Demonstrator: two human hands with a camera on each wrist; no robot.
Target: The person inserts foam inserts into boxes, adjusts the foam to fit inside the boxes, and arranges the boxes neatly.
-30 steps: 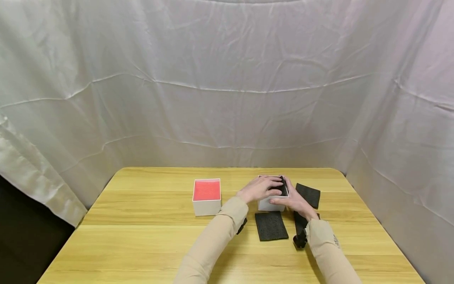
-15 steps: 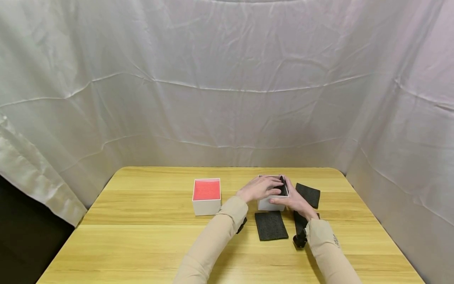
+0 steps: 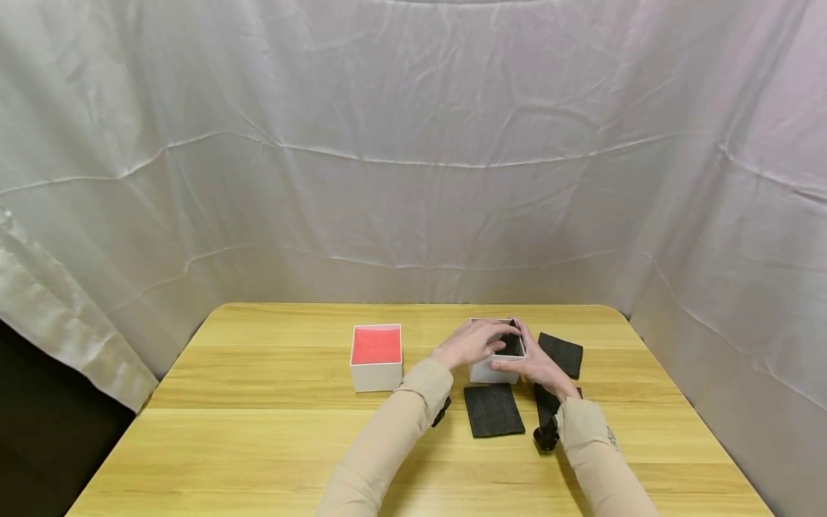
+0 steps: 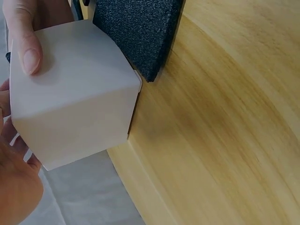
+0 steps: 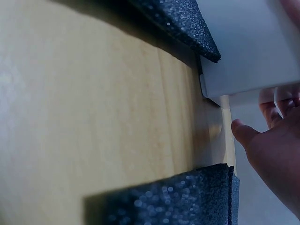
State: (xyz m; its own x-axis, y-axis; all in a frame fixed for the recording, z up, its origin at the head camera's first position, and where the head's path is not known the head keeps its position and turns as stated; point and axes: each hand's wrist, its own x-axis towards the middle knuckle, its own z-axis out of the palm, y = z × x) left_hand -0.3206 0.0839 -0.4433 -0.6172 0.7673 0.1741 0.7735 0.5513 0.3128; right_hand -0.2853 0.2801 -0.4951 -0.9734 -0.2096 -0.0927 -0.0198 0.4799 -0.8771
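Note:
In the head view, a white open-topped box (image 3: 494,371) stands right of the table's middle, with a black foam piece (image 3: 512,345) inside it. My right hand (image 3: 539,365) holds the box, thumb on its front wall and fingers round the right side. My left hand (image 3: 472,343) reaches over the top, its index finger extended to the right inner edge; its lower fingertips are partly hidden. The left wrist view shows the box (image 4: 75,93) close up with a thumb on its wall. In the right wrist view, the right hand (image 5: 276,150) is beside the box (image 5: 253,51).
Flat black foam squares lie around the box: one in front (image 3: 494,411), one to the right (image 3: 562,355), and another foam piece (image 3: 546,403) partly under the right wrist. A second white box (image 3: 377,377) with a red top surface (image 3: 377,346) stands left on the wooden table (image 3: 258,445).
The left hand's fingers have shifted over the opening, the index finger now reaching toward the right rim. More of the black foam inside shows. The right hand and the box stay put.

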